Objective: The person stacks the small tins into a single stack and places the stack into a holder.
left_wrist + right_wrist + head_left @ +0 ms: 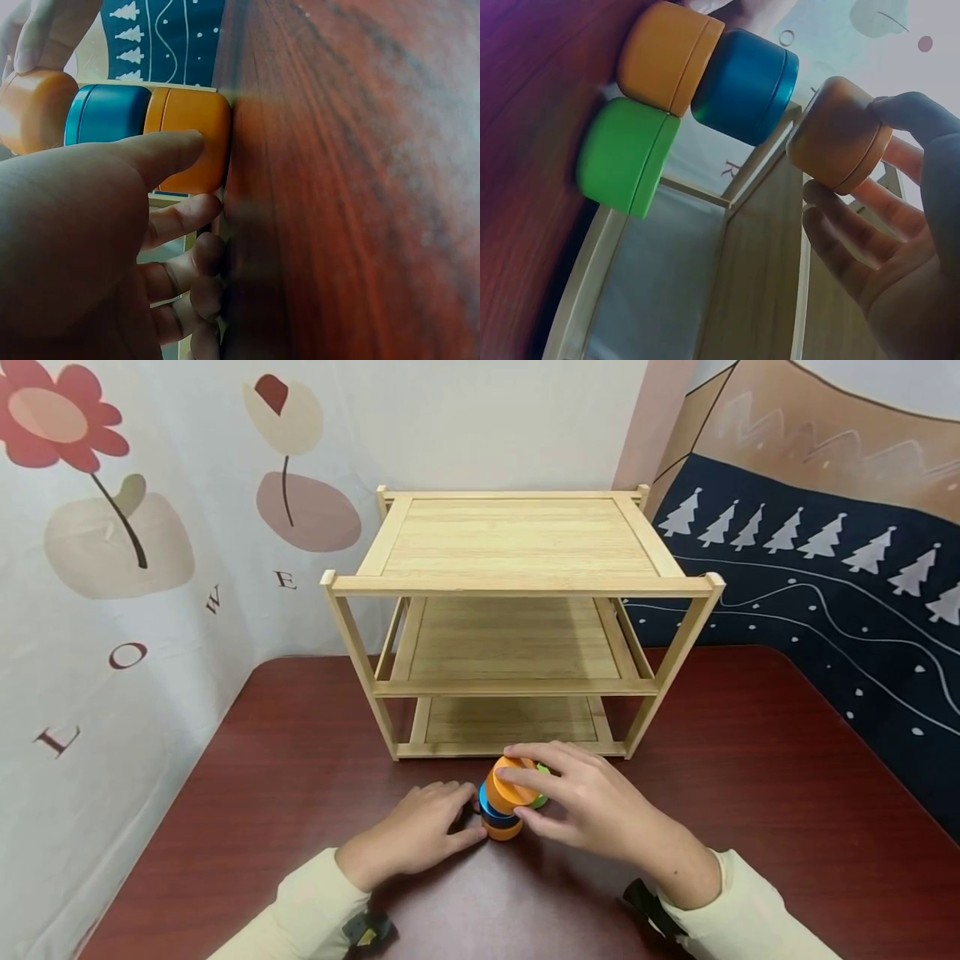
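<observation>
My right hand (592,797) grips a small orange lidded jar (838,135) between thumb and fingers. It is tilted above a blue lidded jar (742,86), and a gap shows between them in the right wrist view. The blue jar stands on a second orange jar (664,56), which rests on the table. Beside that lower jar is a green lidded jar (626,154), mostly behind my right hand in the head view. My left hand (416,827) rests on the table left of the stack, its thumb (176,150) touching the lower orange jar and its fingers loosely bent.
A three-tier wooden shelf (525,585) stands on the dark red table (247,793) just behind the jars. Printed cloths hang behind and beside the table. Dark straps (648,906) sit at both wrists.
</observation>
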`<state>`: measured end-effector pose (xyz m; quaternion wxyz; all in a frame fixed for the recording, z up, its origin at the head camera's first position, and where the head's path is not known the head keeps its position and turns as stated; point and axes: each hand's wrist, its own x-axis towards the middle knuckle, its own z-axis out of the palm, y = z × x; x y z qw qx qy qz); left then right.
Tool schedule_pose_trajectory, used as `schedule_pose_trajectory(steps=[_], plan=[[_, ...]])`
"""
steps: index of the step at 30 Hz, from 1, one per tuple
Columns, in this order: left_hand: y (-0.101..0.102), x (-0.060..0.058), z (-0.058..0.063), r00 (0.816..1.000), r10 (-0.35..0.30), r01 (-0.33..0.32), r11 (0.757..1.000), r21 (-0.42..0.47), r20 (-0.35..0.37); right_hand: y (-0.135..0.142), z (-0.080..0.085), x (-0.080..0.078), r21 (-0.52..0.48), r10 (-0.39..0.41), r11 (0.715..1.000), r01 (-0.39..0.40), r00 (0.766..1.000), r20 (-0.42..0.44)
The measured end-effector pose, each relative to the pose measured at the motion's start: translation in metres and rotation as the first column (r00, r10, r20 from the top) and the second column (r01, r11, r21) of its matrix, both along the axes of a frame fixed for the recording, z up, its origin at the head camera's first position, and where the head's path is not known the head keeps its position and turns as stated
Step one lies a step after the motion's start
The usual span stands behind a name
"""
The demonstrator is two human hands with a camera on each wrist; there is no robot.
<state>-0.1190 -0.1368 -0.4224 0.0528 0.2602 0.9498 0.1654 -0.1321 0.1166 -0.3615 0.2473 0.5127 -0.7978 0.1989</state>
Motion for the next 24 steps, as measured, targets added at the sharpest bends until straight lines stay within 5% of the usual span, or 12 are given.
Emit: schedule_pose_trajectory(steps=[24], plan=[[-0.0004,0.0006,-0.0003,1.000,-0.006,0.006,1.000,0.005,-0.023,-0.0073,-0.0094,-0.0019,-0.021,0.041,0.999,-0.042,0.998,-0.042]])
